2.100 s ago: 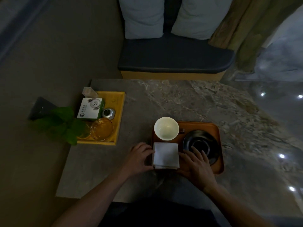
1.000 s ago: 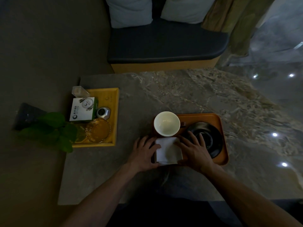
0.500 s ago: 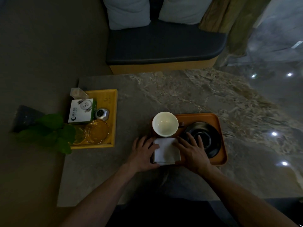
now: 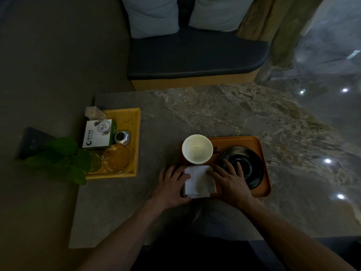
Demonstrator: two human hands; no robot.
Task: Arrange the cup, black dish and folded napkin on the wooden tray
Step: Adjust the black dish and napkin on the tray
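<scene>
Looking down, we see the grey marbled table [image 4: 214,114] filling most of the dim view, with a dark cushioned bench [image 4: 195,55] and two pale pillows [image 4: 154,16] beyond its far edge. At the table's left edge lies a yellow tray [image 4: 134,145] that carries a white and green box [image 4: 98,134], a small silver object [image 4: 122,137] and a clear glass dish [image 4: 116,158]; a leafy green plant [image 4: 62,159] overlaps its near left corner. Nearer us, right of the middle, sits the wooden tray [image 4: 254,141]. On its right half rests the black dish [image 4: 246,165], and at its far left corner stands the white cup [image 4: 197,149], upright and empty. Just in front of the cup lies the folded napkin [image 4: 199,181], a white square at the tray's near left corner, close to the cup's base. Our left hand [image 4: 172,187] lies flat against the napkin's left edge with fingers spread, and our right hand [image 4: 230,182] lies flat along its right edge, fingertips reaching over the dish's rim; both hands are loosely opened, pressing rather than gripping anything
</scene>
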